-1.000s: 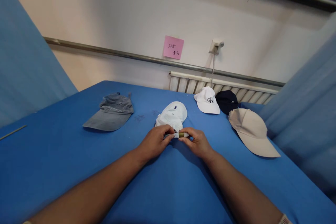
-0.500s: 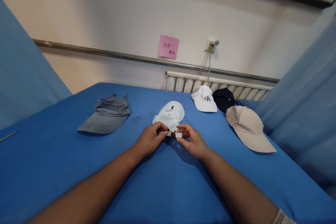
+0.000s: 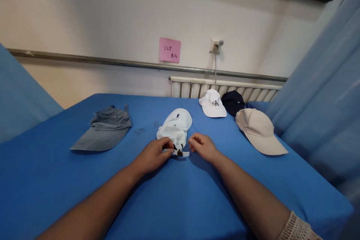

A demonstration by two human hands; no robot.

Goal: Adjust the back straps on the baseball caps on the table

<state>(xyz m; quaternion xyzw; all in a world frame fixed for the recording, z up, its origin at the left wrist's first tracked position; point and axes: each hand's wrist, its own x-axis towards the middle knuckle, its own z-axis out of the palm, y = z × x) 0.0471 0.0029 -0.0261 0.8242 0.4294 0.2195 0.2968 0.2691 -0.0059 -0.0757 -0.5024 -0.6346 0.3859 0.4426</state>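
A pale, whitish baseball cap (image 3: 176, 127) with a small dark emblem lies in the middle of the blue-covered surface, its brim pointing away from me. At its near side the back strap (image 3: 185, 154) runs through a dark brown buckle (image 3: 180, 153), the strap's end sticking out to the right. My left hand (image 3: 157, 153) pinches the strap left of the buckle between thumb and fingers. Just right of the strap's end, my right hand (image 3: 204, 147) hovers apart from it, fingers loosely bent and holding nothing.
To the left lies a grey cap (image 3: 105, 131). Behind on the right are a white cap (image 3: 212, 105), a dark navy cap (image 3: 233, 102) and a beige cap (image 3: 260, 131). A radiator (image 3: 185, 88) and metal rail (image 3: 126, 63) line the wall; blue curtains (image 3: 326, 93) hang at both sides.
My right hand has let go of the strap and moved slightly away to the right of it. My left hand still grips the strap. The whole view has shifted a little.
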